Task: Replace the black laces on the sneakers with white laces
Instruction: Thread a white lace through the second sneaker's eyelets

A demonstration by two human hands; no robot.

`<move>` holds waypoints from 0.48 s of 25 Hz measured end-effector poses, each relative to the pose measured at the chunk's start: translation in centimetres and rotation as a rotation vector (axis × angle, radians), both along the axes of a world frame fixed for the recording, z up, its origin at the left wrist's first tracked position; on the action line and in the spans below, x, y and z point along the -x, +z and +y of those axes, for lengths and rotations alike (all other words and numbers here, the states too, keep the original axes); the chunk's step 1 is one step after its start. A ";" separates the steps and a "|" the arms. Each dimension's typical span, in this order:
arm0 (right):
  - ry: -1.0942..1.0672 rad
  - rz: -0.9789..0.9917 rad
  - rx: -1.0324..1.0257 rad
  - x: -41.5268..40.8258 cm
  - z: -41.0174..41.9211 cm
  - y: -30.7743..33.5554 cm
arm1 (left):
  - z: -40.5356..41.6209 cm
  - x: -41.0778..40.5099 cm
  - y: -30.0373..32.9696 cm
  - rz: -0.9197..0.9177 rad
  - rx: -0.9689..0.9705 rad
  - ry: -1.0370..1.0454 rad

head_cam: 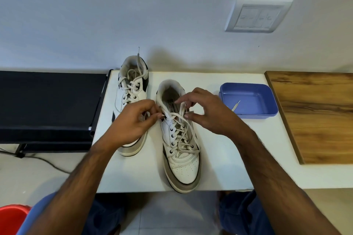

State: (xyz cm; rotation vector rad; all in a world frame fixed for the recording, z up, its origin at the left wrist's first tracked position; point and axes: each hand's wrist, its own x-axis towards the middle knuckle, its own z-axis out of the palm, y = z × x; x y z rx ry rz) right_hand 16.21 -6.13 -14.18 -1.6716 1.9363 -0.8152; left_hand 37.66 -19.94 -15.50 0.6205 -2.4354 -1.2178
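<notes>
2 sneakers stand on the white tabletop (219,158). On the near sneaker (179,139), the left hand (131,122) and right hand (208,112) each pinch a white lace (179,118) end. Its tongue label is unreadable.

Smooth blue plastic tray (267,114); grained wooden board (315,116); matt white tabletop (219,158).

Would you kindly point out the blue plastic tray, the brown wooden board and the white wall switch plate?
Blue plastic tray (257,99): head view, on its bare inner floor.
Brown wooden board (315,116): head view, mid-surface of the grain.
White wall switch plate (258,15): head view, centre of its face.
</notes>
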 end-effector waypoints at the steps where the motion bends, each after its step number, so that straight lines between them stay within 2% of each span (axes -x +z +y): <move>1: 0.010 0.024 -0.005 0.1 -0.1 -0.2 | 0.0 -0.2 0.1 0.003 -0.080 0.021; 4: 0.017 0.038 -0.028 0.3 -0.2 -0.2 | -0.2 -0.6 0.5 0.130 -0.284 0.104; 7: 0.014 0.024 -0.039 0.4 -0.3 0.0 | -1.0 -1.0 1.7 0.487 -0.494 0.264; 10: 0.022 0.012 -0.048 0.5 -0.3 0.0 | -2.0 -1.8 2.6 0.890 -0.830 0.498; 12: 0.021 0.002 -0.050 0.5 -0.3 -0.1 | -2.2 -2.2 2.5 0.992 -0.871 0.497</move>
